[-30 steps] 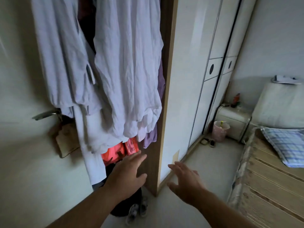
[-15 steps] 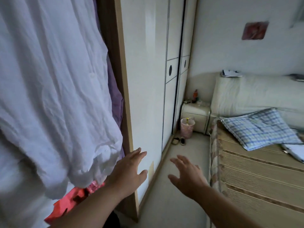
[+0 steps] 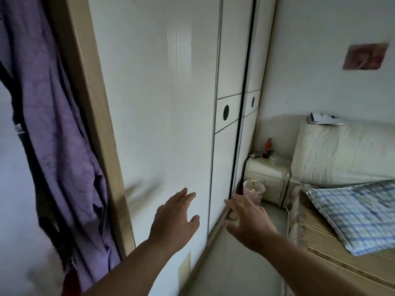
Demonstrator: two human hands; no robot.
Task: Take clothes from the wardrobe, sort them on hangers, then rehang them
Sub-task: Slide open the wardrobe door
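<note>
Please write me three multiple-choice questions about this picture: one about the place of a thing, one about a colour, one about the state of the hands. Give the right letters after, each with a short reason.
1. Where does the pink bin stand? A. on the bed B. on the floor next to the nightstand C. on a chair
2. What colour is the garment hanging next to the wardrobe door? A. green B. yellow C. purple
3. How are the left hand and the right hand? A. both open and empty B. both gripping a hanger C. both in fists
1 B: it stands low by the nightstand. 2 C: its folds are plainly purple. 3 A: fingers are spread, nothing in them.
</note>
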